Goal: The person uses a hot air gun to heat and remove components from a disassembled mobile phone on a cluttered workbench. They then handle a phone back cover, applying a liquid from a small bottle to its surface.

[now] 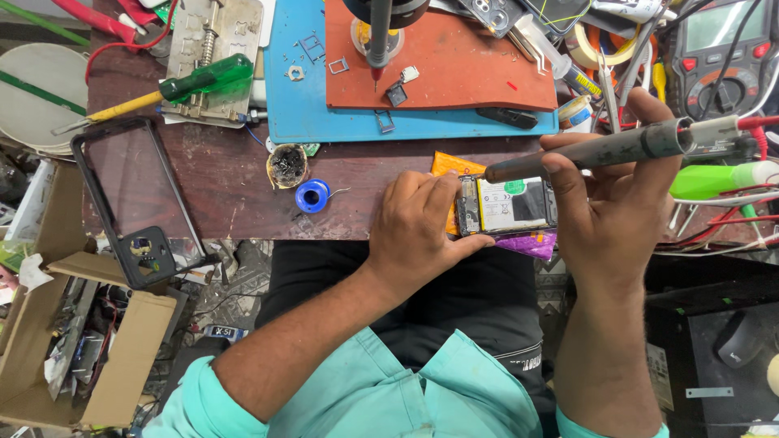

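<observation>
I am watching the left hand (pixel 418 227) pinning the opened phone (pixel 507 205) at the bench's near edge, fingers pressed together on its left end. The right hand (pixel 608 191) is clamping a soldering iron (pixel 592 151) — tip touching the phone's upper left corner. Farther off, a blue solder spool (pixel 312 195) — then the blue mat (pixel 296 97).

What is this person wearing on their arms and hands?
Both hands, the left hand and the right hand, are bare: no gloves, rings or watch show. Turquoise sleeves are pushed up near the elbows, leaving both forearms uncovered. No markings show on the sleeves.
</observation>
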